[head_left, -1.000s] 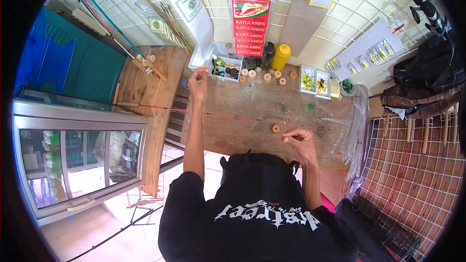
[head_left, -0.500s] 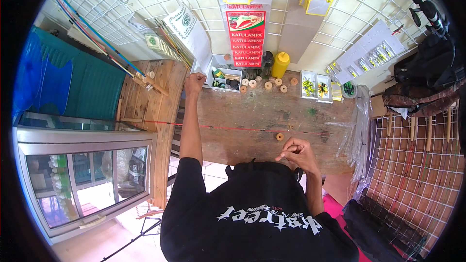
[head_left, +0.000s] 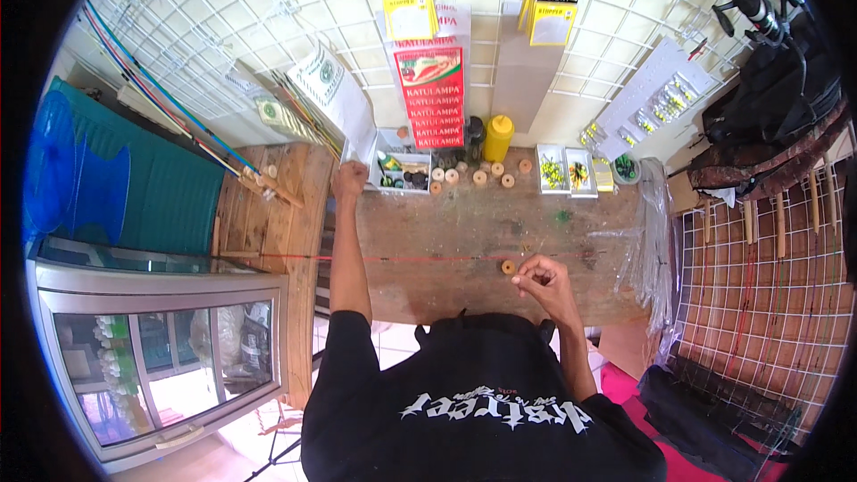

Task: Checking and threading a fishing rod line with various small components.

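My left hand point(head_left: 350, 180) is closed at the left end of a white open box point(head_left: 390, 189), beside a hanging sheet of white paper point(head_left: 332, 80). Whether anything is between its fingers is hidden. Close to the table's near edge, my right hand point(head_left: 544, 288) has thumb and forefinger pinched together; what they hold, if anything, is too small to make out. Just left of those fingertips a small wooden spool point(head_left: 508, 267) stands on the table. A thin red rod point(head_left: 428, 258) lies across the table from left to right, passing behind my left forearm.
Several wooden spools point(head_left: 480, 177) stand at the back near a yellow squeeze bottle point(head_left: 497, 139). White trays point(head_left: 567, 194) of small yellow-green pieces sit to their right. Clear plastic sleeves point(head_left: 654, 232) hang at the right edge. A glass-fronted cabinet point(head_left: 161, 281) stands left; fishing reels point(head_left: 754, 9) hang upper right.
The view has tilted, so the scene sits lower in the picture. My right hand's fingertips have moved up to the near spool. My left hand stays at the white box.
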Tool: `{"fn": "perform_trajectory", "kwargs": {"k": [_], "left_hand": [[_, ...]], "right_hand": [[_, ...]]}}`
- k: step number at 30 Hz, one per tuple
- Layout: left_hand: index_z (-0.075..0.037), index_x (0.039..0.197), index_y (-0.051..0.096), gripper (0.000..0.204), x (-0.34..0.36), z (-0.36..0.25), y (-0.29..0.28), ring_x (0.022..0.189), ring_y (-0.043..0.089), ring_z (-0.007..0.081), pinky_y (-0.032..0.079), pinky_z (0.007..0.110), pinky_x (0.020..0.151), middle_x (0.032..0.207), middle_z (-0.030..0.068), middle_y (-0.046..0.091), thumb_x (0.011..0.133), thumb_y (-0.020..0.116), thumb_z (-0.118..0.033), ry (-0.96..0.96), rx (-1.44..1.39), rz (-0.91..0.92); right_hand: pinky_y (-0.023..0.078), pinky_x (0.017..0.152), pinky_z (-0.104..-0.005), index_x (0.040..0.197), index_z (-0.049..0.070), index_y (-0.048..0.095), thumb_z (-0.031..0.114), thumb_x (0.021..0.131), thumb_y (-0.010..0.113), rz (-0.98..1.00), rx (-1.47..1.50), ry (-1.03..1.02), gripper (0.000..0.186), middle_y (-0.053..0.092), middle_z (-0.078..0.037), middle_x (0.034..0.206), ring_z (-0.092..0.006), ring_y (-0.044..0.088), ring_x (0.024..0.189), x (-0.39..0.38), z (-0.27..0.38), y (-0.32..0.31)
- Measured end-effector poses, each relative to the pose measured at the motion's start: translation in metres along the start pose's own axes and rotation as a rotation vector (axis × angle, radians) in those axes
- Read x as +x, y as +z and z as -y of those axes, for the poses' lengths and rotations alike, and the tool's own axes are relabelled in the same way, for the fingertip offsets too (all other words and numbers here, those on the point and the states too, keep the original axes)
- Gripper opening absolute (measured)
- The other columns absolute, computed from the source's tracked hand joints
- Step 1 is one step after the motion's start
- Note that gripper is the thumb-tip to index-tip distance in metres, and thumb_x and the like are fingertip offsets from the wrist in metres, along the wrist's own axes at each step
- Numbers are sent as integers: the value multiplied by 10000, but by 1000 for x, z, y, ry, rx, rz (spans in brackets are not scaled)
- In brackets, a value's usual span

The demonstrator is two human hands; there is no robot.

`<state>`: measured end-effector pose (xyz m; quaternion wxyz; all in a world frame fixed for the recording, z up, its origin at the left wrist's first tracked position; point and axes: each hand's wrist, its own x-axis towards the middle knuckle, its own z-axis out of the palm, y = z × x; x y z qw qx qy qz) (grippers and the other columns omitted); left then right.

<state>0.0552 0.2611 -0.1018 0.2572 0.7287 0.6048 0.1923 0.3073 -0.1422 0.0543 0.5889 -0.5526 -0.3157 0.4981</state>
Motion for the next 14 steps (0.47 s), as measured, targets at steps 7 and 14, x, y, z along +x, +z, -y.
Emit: {"fn": "perform_trajectory", "kwargs": {"k": [7, 14], "left_hand": [[-22, 825, 708, 183, -10, 23, 4, 676, 664, 186, 516, 302, 599, 804, 103, 704, 794, 705, -203, 47, -388, -245], [-37, 883, 698, 189, -52, 43, 46, 488, 549, 117, 476, 271, 471, 706, 63, 677, 830, 722, -217, -53, -886, -518]], "right_hand": [[318, 494, -187, 819, 48, 599, 82, 856, 683, -105, -109, -64, 98, 499, 67, 600, -9, 417, 539, 1, -12, 5], [290, 500, -201, 914, 73, 577, 160, 931, 596, -243, -405, -97, 91, 472, 45, 603, -21, 387, 564, -2, -3, 10]]}}
